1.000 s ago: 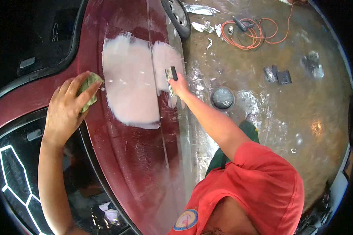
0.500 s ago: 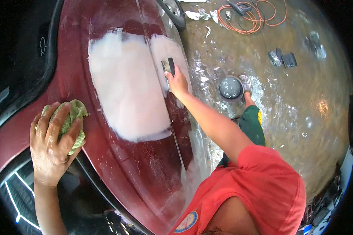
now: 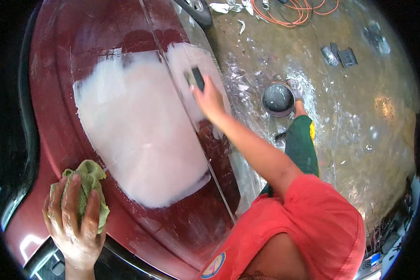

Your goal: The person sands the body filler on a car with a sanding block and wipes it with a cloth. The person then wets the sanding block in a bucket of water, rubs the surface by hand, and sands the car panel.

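Note:
A wet, crumpled green cloth (image 3: 94, 175) lies beneath my left hand (image 3: 75, 223), whose fingers curl over it at the lower left of a dark red car panel (image 3: 182, 224). Across the panel spreads a large whitish patch (image 3: 140, 130), and a narrower whitish patch (image 3: 184, 58) lies beyond a panel seam. On this narrower patch my right hand (image 3: 210, 100) grips a small sanding block (image 3: 194, 78) with a black upper part and a tan edge. Motion blurs the block, and its working face is hidden against the panel.
A dark bucket (image 3: 278, 99) of greyish liquid stands on the stained floor beside my foot. Farther off lie black sheet scraps (image 3: 339, 56), an orange hose (image 3: 294, 21) and white crumpled paper (image 3: 228, 7). A car wheel (image 3: 196, 9) is at the top; dark car glass (image 3: 4, 93) borders the left.
The view has shifted, so the panel sits lower and farther left. My left hand with the cloth appears lower in the picture. My right hand's block is now blurred, still on the narrower patch.

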`<state>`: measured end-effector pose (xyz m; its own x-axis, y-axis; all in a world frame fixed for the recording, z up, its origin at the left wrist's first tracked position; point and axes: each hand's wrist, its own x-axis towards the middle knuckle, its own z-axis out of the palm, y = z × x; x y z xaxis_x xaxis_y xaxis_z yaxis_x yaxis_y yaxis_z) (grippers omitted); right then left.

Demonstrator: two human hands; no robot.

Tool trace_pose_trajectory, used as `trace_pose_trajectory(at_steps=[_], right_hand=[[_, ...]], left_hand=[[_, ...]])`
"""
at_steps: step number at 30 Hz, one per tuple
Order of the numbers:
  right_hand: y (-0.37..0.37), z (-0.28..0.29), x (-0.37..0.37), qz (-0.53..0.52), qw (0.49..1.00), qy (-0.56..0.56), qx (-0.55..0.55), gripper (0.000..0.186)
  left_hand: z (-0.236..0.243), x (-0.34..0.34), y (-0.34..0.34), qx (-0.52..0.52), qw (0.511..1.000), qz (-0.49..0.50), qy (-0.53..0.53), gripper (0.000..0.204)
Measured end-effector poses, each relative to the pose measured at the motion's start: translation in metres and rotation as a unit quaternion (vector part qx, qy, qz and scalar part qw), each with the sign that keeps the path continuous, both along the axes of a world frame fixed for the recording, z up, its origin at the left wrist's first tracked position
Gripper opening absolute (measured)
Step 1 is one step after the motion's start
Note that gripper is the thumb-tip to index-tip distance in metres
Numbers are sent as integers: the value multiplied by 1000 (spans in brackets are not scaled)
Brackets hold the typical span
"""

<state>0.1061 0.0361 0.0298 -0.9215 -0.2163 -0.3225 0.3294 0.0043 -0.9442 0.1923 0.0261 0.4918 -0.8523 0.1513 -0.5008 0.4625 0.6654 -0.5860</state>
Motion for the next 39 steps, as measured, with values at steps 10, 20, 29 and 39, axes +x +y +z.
trace_pose_trajectory(at_steps=[10, 20, 29, 39], right_hand=[[-4, -20, -48, -2, 1000, -13, 5, 35], [-3, -27, -62, 0, 998, 40, 53, 40], [17, -3, 15, 5, 998, 70, 7, 38], [25, 6, 47, -15, 996, 85, -20, 36]], left_hand=[[-9, -12, 0, 21, 999, 30, -31, 57], [-12, -14, 6, 12, 998, 10, -56, 59], [-10, -15, 10, 26, 996, -21, -79, 37], [-12, -12, 11, 21, 997, -12, -74, 40]])
